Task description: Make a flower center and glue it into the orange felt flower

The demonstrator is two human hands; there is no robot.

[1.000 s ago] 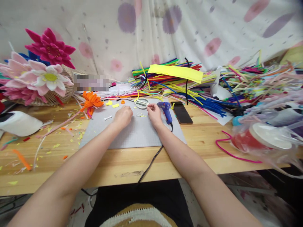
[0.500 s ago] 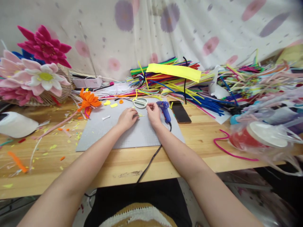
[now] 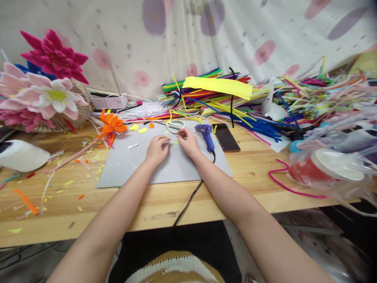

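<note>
My left hand [image 3: 158, 150] rests low over the grey board [image 3: 132, 169], its fingers curled together at the ends of thin pale strands with yellow tips [image 3: 174, 141]. The strands point toward my right hand [image 3: 188, 143], whose thumb and fingers are pinched close; whatever is between them is too small to make out. Just beyond my right fingertips lie the scissors [image 3: 176, 126], their pale handle loops showing. A blue glue gun [image 3: 206, 135] lies to the right of that hand, its black cord running toward the table's front edge.
A phone [image 3: 226, 137] lies right of the glue gun. Bundled pipe cleaners [image 3: 203, 100] line the back, with a yellow strip [image 3: 218, 87] on top. An orange flower [image 3: 112, 125], yellow scraps [image 3: 143, 130] and a white piece [image 3: 133, 146] are leftward. A wrapped red-and-white tub [image 3: 312, 169] stands right.
My right hand has moved slightly left and turned, coming away from the scissors' handles toward the strands. My left hand has shifted a little left. The view has swung slightly.
</note>
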